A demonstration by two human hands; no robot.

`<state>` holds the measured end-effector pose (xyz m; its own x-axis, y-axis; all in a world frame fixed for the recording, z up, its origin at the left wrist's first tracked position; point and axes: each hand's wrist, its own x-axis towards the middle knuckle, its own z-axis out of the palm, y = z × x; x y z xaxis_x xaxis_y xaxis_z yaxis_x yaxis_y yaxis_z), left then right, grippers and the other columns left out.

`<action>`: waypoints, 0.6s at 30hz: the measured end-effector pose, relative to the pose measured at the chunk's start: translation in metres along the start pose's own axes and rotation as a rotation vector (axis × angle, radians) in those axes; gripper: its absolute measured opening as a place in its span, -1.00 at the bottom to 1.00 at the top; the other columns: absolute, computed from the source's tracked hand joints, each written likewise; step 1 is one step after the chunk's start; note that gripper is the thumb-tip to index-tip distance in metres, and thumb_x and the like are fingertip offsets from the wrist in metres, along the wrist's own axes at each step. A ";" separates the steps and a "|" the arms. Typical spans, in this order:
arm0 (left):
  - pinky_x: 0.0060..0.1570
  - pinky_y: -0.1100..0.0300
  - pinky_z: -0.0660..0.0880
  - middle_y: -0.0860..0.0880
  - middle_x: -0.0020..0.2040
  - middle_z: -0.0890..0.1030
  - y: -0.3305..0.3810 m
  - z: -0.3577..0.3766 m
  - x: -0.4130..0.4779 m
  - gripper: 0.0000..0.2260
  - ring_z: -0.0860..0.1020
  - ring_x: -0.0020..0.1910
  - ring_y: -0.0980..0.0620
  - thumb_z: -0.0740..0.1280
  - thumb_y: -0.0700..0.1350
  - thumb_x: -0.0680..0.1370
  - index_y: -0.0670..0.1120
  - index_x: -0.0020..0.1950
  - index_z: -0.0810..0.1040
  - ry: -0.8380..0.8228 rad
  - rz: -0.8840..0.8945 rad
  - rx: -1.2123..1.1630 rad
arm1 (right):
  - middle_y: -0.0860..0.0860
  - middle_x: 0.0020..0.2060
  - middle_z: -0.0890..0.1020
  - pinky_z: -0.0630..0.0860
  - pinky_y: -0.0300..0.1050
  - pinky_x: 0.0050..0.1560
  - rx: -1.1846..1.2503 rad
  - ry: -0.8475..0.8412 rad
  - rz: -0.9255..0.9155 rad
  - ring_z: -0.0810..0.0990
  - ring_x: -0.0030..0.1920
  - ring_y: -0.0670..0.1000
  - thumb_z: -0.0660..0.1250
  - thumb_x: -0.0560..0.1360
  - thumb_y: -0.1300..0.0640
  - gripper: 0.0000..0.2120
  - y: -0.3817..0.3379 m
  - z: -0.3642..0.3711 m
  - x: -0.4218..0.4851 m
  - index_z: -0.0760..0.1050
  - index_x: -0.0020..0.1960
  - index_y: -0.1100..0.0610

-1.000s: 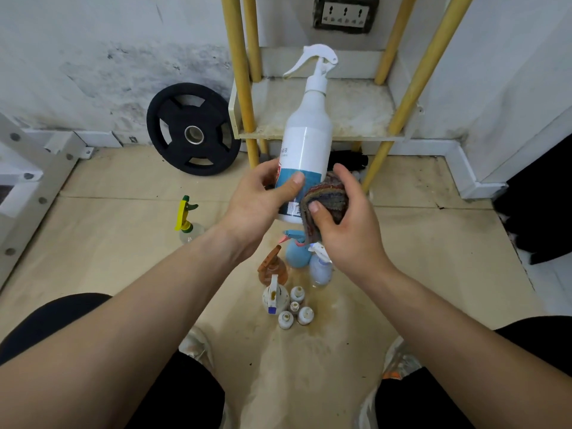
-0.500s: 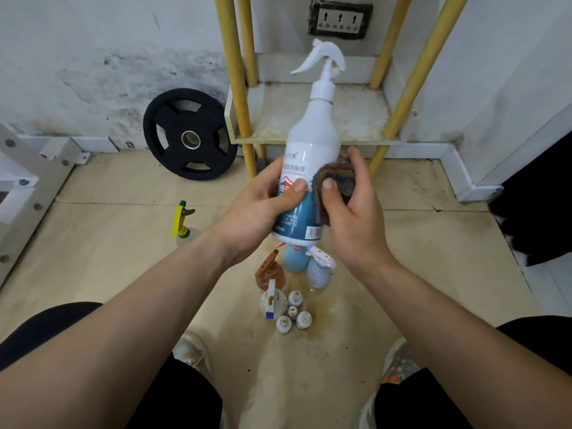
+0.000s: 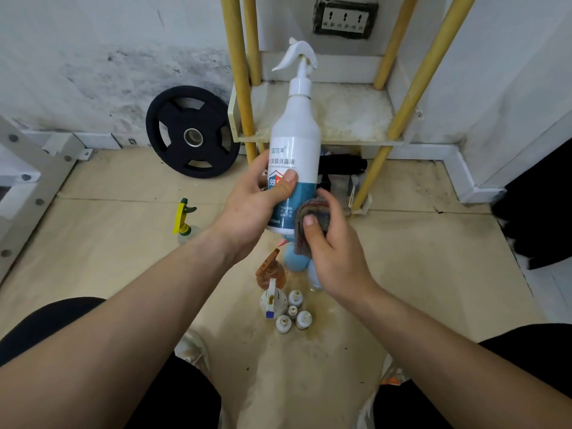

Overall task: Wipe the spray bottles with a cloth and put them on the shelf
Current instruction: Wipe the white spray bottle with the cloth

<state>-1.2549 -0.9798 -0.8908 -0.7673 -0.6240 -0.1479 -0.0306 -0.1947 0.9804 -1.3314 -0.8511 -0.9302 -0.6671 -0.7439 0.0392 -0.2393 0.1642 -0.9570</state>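
Spray bottle (image 3: 295, 156), white with a blue label band, is held upright in the air, in front of the shelf (image 3: 349, 113), its trigger head pointing left. The left hand (image 3: 253, 209) has its grip clamped round the lower body, thumb lying across the front of the label. The right hand (image 3: 334, 252) has its grip closed on a folded dark cloth (image 3: 309, 209), thumb on top, pressing it against the bottle's lower right side near the base. Under the hands, on the floor (image 3: 108, 243), stand an orange spray bottle (image 3: 269, 270), a blue bottle (image 3: 295, 258) and a cluster of small white bottles (image 3: 294, 314). A yellow-and-green sprayer (image 3: 184, 216) stands apart to the left. The shelf's low board sits between yellow posts (image 3: 238, 72), with a black weight plate (image 3: 192, 131) leaning on the wall beside it and a wall socket (image 3: 345, 18) above
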 end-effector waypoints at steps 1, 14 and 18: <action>0.20 -0.19 0.59 -0.29 0.28 0.58 0.000 0.000 0.000 -0.57 0.61 0.22 -0.28 0.39 -0.07 0.59 -0.03 0.46 0.44 0.008 -0.012 -0.008 | -0.23 0.08 0.58 0.65 0.02 0.08 0.007 -0.006 0.014 0.63 0.08 -0.14 0.18 0.68 0.11 -0.66 0.001 0.000 0.000 0.31 0.44 -0.06; 0.21 -0.04 0.60 -0.21 0.26 0.60 -0.008 0.004 -0.004 -0.41 0.64 0.20 -0.13 0.48 -0.04 0.50 -0.01 0.47 0.34 -0.088 -0.116 0.075 | -0.22 0.12 0.57 0.53 -0.34 0.12 0.171 0.169 0.040 0.57 0.14 -0.27 0.24 0.67 0.15 -0.61 -0.023 -0.020 0.036 0.33 0.47 0.01; 0.16 -0.19 0.61 -0.19 0.30 0.58 -0.015 0.015 -0.010 -0.43 0.64 0.21 -0.17 0.49 -0.05 0.48 -0.05 0.46 0.41 -0.096 -0.146 -0.017 | -0.18 0.15 0.56 0.46 -0.36 0.18 0.070 0.195 -0.036 0.55 0.19 -0.21 0.28 0.64 0.14 -0.58 -0.030 -0.023 0.042 0.35 0.49 0.05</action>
<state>-1.2567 -0.9591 -0.9018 -0.8132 -0.5131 -0.2746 -0.1361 -0.2910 0.9470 -1.3685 -0.8727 -0.8927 -0.7843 -0.6082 0.1225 -0.2205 0.0887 -0.9713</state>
